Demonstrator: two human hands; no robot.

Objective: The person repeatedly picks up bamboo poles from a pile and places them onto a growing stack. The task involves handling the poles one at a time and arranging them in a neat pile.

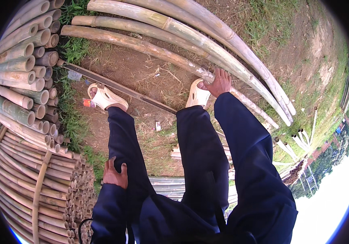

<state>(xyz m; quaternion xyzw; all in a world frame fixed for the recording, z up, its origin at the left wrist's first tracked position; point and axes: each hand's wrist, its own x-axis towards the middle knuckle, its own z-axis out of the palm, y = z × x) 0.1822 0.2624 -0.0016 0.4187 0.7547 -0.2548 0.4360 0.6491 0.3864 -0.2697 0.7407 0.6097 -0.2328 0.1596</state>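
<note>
My right hand (220,82) is closed over the nearest bamboo pole (154,49), its fingers over the far side and its thumb on the near side. Its palm is hidden from view. That pole lies on the ground in front of my feet, its left end close to the grass. Beyond it, a thicker greenish bamboo pole (158,20) and several others lie roughly alongside. My left hand (115,175) rests on my left leg with its thumb spread apart, holding nothing. Both my feet are in cream clogs (103,97).
A long narrow bar (115,86) lies slanting across the dirt by my left foot. Stacked bamboo poles (16,77) rise along the left, with a larger bundle (32,183) at lower left. More cut poles (298,142) lie at right. Litter, including a clear plastic scrap (74,75), dots the ground.
</note>
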